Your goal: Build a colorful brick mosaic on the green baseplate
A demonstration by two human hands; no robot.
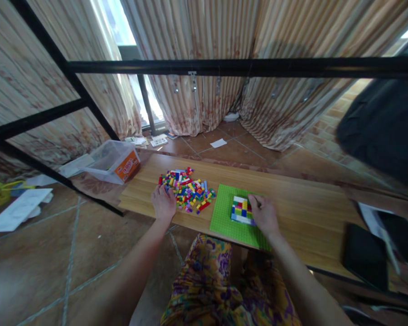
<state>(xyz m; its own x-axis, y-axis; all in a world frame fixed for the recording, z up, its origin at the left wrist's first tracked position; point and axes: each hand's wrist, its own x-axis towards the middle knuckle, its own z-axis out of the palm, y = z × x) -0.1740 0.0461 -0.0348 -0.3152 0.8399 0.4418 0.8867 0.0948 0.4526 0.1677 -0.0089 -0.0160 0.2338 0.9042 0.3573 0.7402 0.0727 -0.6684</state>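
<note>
– Where's your brick block point(241, 210)?
– Just left of your right grip point(265, 217), the nearer one; loose bricks point(189, 191) lie right of your left grip point(163, 202); whether either's closed, I can't tell.

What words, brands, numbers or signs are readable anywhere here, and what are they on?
None can be read with certainty.
Orange label on the plastic box: large pale lettering, too blurred to quote.
White card on the floor: dark marks, too small to read.
Loose bricks and green baseplate: no lettering I can make out.
</note>
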